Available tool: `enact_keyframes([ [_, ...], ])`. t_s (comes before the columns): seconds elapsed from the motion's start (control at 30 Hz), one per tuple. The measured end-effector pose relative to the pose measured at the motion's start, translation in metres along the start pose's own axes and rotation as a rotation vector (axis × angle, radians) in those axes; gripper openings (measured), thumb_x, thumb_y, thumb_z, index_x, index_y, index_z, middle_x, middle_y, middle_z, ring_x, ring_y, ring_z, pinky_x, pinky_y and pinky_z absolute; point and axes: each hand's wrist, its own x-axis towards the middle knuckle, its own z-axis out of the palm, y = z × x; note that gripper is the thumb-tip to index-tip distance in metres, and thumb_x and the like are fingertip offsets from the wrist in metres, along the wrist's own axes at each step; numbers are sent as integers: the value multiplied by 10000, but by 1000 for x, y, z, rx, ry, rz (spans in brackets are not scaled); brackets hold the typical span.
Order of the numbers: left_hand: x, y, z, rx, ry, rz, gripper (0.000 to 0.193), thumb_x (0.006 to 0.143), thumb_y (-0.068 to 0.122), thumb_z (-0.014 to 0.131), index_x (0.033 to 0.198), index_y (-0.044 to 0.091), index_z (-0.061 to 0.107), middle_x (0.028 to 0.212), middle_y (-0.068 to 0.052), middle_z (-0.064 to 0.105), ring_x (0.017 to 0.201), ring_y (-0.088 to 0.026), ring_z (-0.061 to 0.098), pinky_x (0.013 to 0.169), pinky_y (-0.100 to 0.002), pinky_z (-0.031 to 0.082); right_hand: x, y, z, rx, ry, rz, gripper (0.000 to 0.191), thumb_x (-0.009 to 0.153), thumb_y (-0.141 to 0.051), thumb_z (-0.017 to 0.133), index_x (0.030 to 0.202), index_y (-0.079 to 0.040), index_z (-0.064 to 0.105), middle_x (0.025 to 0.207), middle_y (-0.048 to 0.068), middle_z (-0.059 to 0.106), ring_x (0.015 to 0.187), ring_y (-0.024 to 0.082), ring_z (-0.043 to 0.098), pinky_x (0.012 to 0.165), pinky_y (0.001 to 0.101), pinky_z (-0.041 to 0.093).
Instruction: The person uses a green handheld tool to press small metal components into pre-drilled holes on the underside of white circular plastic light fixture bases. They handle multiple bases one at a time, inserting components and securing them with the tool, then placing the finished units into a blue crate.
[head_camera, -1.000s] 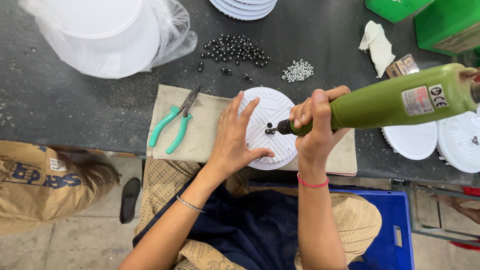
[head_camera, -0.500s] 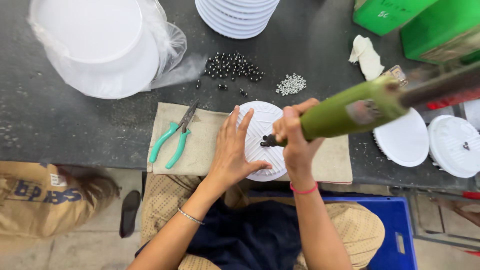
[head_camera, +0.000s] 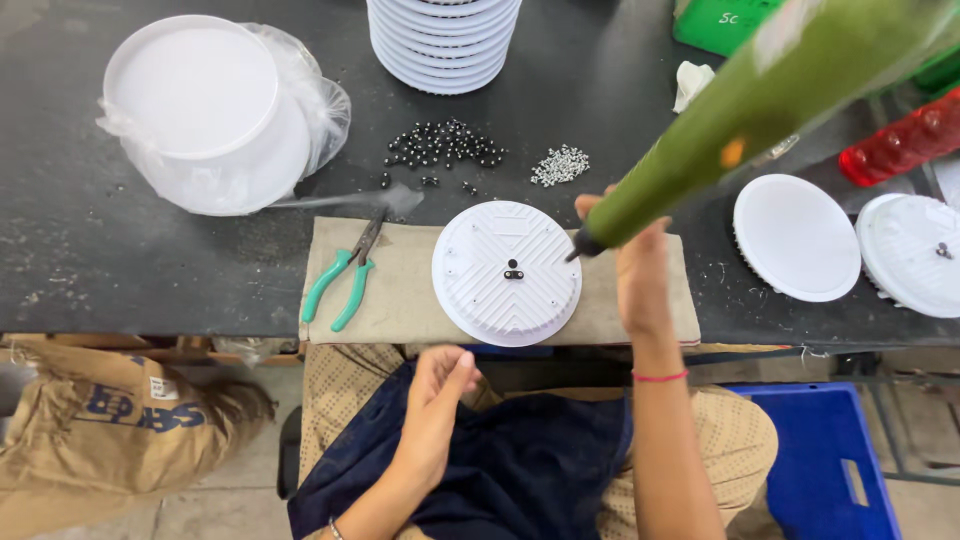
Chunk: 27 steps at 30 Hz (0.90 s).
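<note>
Gripping green electric screwdriver, right hand hovering bit right of centre white ribbed disc; left hand resting empty, lower centre.

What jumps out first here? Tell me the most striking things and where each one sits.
The green electric screwdriver slants in from the upper right, gripped by the right hand, its tip beside the white ribbed round housing on the beige cloth pad at centre. A tall stack of white discs stands at the top edge. The left hand rests empty over the lap.
</note>
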Motion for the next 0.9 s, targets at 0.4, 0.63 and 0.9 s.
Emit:
enact_keyframes([
  [0.4,-11,17,2,-316,29,-179,408,1005,289,508,1357,86,540,1333,-68,658,1174,-184,636,991,-382,492,-36,65,-34,-406,99,19,482,1132,-466,358,1234,-38,555,954,90,779,999,100,590,1048,307,393],
  [0.63,-33,80,-29,306,-139,128,342,968,91,623,1299,6,627,1209,-114,729,1084,-172,671,954,-328,511,-38,67,-39,-314,217,-46,458,1160,-417,331,1192,-29,572,942,117,771,989,109,637,1087,319,411],
  [0.9,-5,116,-8,1278,-427,1154,231,765,-23,664,975,57,718,1116,-52,751,1121,-262,703,1066,-449,525,-39,73,-44,-145,291,4,428,1153,-372,367,1177,-10,596,1046,126,716,1036,189,685,986,329,509],
])
